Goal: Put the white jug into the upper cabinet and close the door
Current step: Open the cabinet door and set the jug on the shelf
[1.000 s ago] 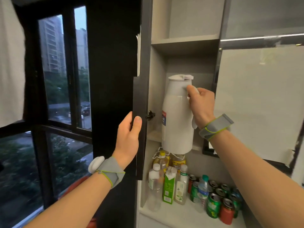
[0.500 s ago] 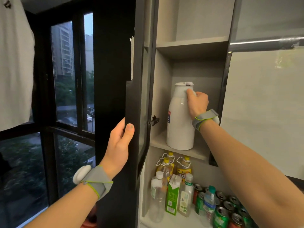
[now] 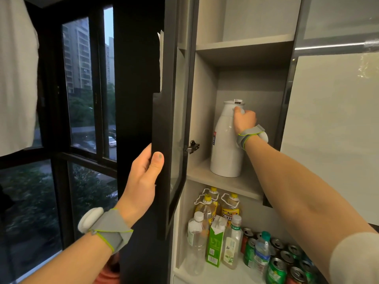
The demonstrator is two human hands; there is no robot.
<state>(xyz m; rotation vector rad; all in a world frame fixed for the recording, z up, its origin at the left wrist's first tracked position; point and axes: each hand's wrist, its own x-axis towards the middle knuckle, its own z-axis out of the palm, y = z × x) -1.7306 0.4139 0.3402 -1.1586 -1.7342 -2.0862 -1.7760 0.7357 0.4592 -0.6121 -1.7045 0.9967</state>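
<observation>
Head view, window: dark frames at far left, well apart from the cabinet.
Left hand (image 3: 143, 177): fingers wrapped round the free edge of the open door (image 3: 164, 152), thumb pressed on its front.
Door: swung out leftward, hinge (image 3: 191, 147) just left of the jug.
White jug (image 3: 226, 140): upright on the upper shelf (image 3: 223, 182), long axis vertical, base flat on the board.
Right hand (image 3: 245, 119): closed round the jug's handle near the top, so the nearer hand; its arm crosses the door's path.
Change: 1 second ago the jug hung above the shelf edge; it now stands further inside.
Lower shelf: bottles and cans.
</observation>
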